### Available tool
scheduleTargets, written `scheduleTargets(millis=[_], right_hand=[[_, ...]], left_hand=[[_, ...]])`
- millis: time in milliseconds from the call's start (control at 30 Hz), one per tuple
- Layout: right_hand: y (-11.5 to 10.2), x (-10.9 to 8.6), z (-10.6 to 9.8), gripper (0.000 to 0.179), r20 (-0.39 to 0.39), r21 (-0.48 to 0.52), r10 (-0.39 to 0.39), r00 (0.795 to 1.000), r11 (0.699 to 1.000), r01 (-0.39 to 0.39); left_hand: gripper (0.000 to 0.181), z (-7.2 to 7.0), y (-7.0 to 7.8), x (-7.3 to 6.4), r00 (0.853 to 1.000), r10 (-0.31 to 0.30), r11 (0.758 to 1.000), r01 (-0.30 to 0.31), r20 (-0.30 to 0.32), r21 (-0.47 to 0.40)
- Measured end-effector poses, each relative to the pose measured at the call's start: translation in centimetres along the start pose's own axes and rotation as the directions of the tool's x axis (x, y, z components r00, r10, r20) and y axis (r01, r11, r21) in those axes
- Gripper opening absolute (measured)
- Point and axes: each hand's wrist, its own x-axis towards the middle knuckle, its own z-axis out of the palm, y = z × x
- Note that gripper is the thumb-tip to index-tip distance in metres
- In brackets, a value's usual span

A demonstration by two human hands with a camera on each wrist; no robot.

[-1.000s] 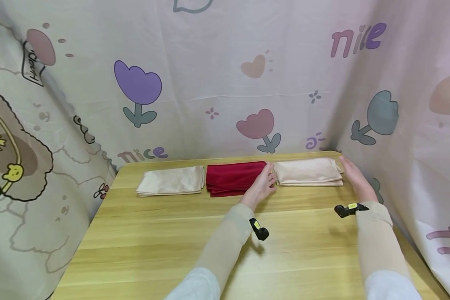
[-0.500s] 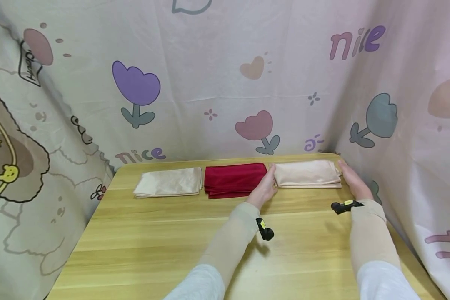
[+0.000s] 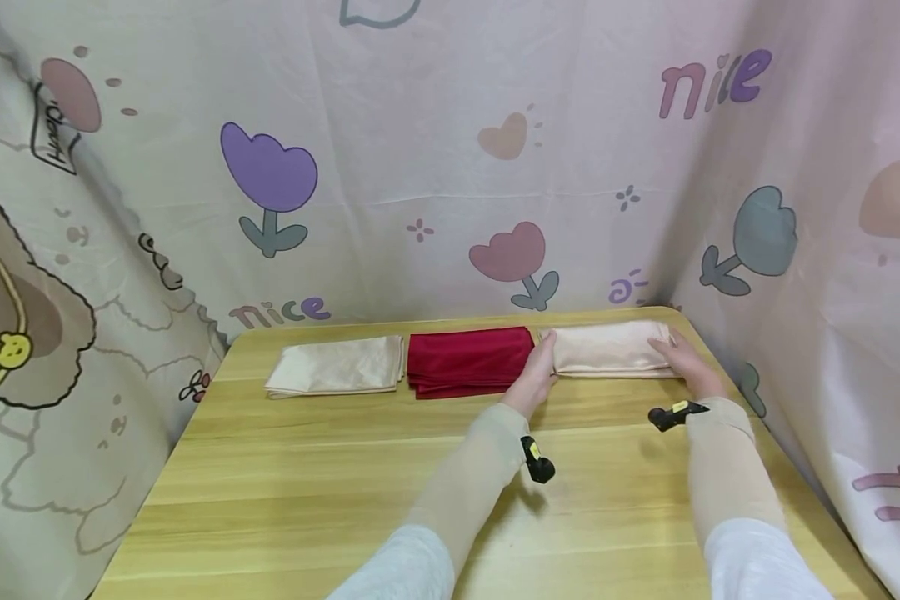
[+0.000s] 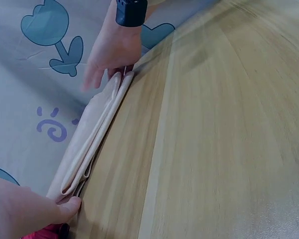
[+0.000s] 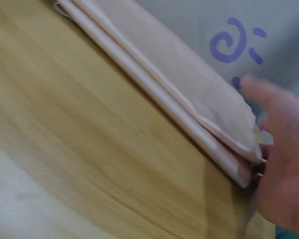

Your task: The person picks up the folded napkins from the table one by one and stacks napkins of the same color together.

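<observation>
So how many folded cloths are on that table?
3: cream cloth at left, red cloth in the middle, pale pink cloth at right, between left hand and right hand. More tucked underneath would be hidden.

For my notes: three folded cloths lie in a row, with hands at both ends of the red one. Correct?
Not the red cloth: the head view shows the left hand and right hand at both ends of the pale pink cloth.

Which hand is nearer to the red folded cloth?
Left. The left hand is at the right end of the red cloth; the right hand is farther, at the right end of the pale pink cloth.
</observation>
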Motion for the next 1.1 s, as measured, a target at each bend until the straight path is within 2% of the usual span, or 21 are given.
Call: scheduleTargets(millis=[67,133,233,333,433,567,733,933,1033,1100], right_hand=[[0.2,-0.2,0.2,0.086,-0.041,-0.062,-0.020,0.999,0.998,0.018],[0.4,-0.4,0.6,0.087,-0.103,-0.165,-0.046,0.994,0.986,0.029],[0.8,-0.4,1.0,0.084,-0.167,-0.362,-0.116,0.979,0.931,0.049],[1.1,-0.3,1.3,0.081,-0.187,-0.447,-0.146,0.971,0.893,0.048],[0.9,-0.3,1.6,0.078,-0.203,-0.449,-0.145,0.968,0.893,0.040],[0.3,-0.4,2.0,0.075,-0.222,-0.405,-0.092,0.971,0.914,-0.006],[0.1,-0.1,2.2,0.071,-0.236,-0.356,-0.026,0.971,0.933,-0.061],[0.1,0.2,2.1,0.064,-0.243,-0.359,-0.026,0.970,0.931,-0.066],[0.4,0.3,2.1,0.061,-0.239,-0.357,-0.025,0.971,0.932,-0.064],[0.5,0.4,2.1,0.060,-0.237,-0.351,-0.026,0.971,0.934,-0.061]], left_hand=[[0.061,0.1,-0.2,0.0,1.000,0.007,1.000,-0.007,-0.023,0.003],[0.059,0.1,-0.4,0.1,0.999,0.014,1.000,-0.013,-0.033,0.016],[0.058,0.1,-0.5,0.1,1.000,0.012,0.999,-0.011,-0.026,0.037],[0.058,0.1,-0.6,0.2,1.000,0.008,0.999,-0.008,-0.002,0.046],[0.058,0.2,-0.6,0.3,1.000,0.009,0.999,-0.009,0.014,0.046],[0.057,0.3,-0.6,0.5,1.000,0.006,0.998,-0.008,0.024,0.061],[0.056,0.4,-0.7,0.7,0.999,0.009,0.992,-0.014,0.041,0.126],[0.055,0.6,-0.9,1.0,0.997,0.023,0.979,-0.037,0.073,0.201],[0.056,0.8,-1.2,1.0,0.997,0.039,0.960,-0.058,0.074,0.276],[0.055,0.9,-1.5,0.9,0.996,0.059,0.934,-0.079,0.068,0.348]])
